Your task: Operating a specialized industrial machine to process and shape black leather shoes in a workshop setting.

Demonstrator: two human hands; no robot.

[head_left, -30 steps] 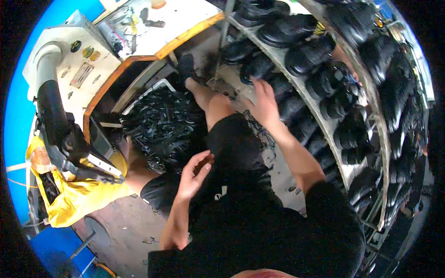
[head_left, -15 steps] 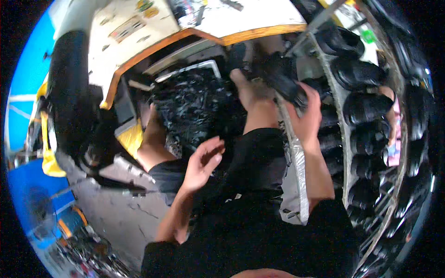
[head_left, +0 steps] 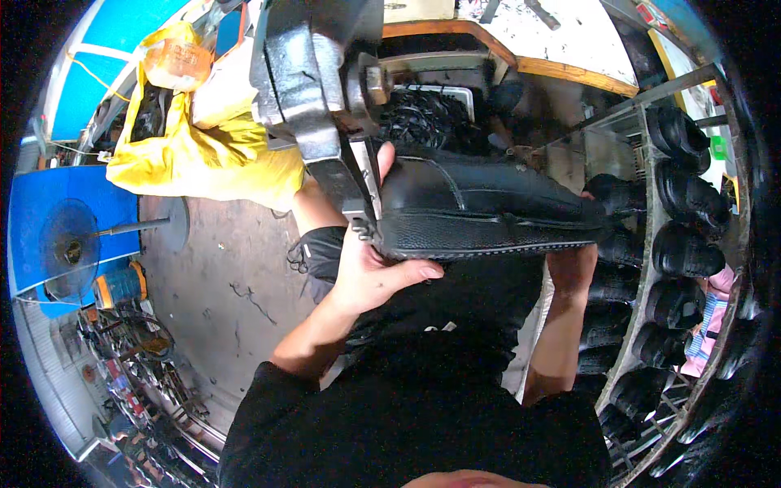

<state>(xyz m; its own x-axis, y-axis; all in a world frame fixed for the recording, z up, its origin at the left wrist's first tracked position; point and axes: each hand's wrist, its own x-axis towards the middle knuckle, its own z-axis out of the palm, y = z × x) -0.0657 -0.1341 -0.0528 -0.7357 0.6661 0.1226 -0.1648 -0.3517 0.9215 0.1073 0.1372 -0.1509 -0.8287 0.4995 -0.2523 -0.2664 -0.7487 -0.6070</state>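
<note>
A black leather shoe [head_left: 488, 195] lies sideways in front of my chest, with its stitched, textured lower edge facing me. Its left end meets the metal foot and blade-like parts of a black machine head [head_left: 313, 89]; whether the machine grips it cannot be made out. My left hand [head_left: 376, 268] is closed on that end, thumb along the lower edge and a finger showing behind the machine's foot. At the shoe's other end, my right hand [head_left: 572, 264] supports it from beneath and behind; most of its fingers are hidden.
A metal rack [head_left: 639, 268] of black shoes stands close on my right. Beyond the shoe is a bin of black scraps [head_left: 423, 118] beneath a white worktable [head_left: 561, 37]. Yellow plastic bags [head_left: 220, 163] and a standing fan [head_left: 71, 248] are on the left.
My right hand has come away from the rack side with the shoe, which is now at the machine. My left hand, empty before, has closed on it. The view has swung left.
</note>
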